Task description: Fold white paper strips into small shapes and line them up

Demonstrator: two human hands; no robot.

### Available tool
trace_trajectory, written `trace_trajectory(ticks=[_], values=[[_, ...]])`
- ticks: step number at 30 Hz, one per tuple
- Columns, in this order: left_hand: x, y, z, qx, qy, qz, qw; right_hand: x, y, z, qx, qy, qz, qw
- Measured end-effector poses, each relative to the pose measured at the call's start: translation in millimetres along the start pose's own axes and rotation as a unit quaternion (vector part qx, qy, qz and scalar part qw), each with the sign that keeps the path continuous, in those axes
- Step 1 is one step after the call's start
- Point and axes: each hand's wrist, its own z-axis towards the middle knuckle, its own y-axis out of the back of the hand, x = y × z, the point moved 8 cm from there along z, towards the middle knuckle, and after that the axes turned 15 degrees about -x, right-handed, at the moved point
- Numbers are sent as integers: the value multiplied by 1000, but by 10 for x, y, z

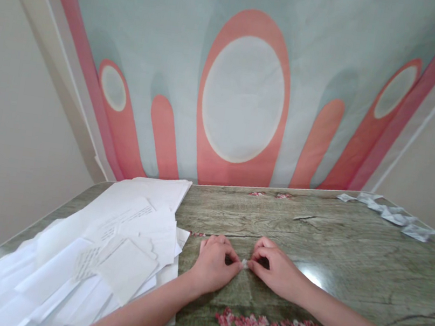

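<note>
A small whitish piece (244, 264) shows between the fingertips of both hands, low over the wood-patterned table (350, 259). My left hand (215, 265) pinches its left side with thumb and fingers. From the right, my right hand (273, 268) pinches the other side, thumb and forefinger pressed together. The piece is mostly covered by the fingers, and what it is made of is too small to tell. Nearer to me, below the hands, runs a row of small pink and red bits (245, 321).
Loose white papers (123, 269), some printed, lie heaped on the left side. Folded whitish pieces (393, 214) stand in a row at the far right edge. More red bits (284, 196) lie near the back edge, before a patterned coral and grey-green panel (232, 171).
</note>
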Motion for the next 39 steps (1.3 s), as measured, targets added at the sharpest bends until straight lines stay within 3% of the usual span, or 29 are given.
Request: trace_trajectory(ticks=[10, 13, 16, 19, 39], values=[[-10, -2, -14, -17, -20, -2, 1000, -31, -23, 19, -1, 0, -12, 1000], [-159, 79, -60, -25, -87, -17, 996, -26, -22, 27, 4, 1, -16, 1000], [-359, 120, -147, -4, -187, 40, 981, -29, -23, 34, 7, 3, -20, 1000], [-464, 127, -201, 6, -235, 92, 967, -33, -30, 38, 9, 6, -23, 1000], [-483, -20, -205, 4, -276, 186, 943, 12, -9, 22, 7, 19, -38, 999]])
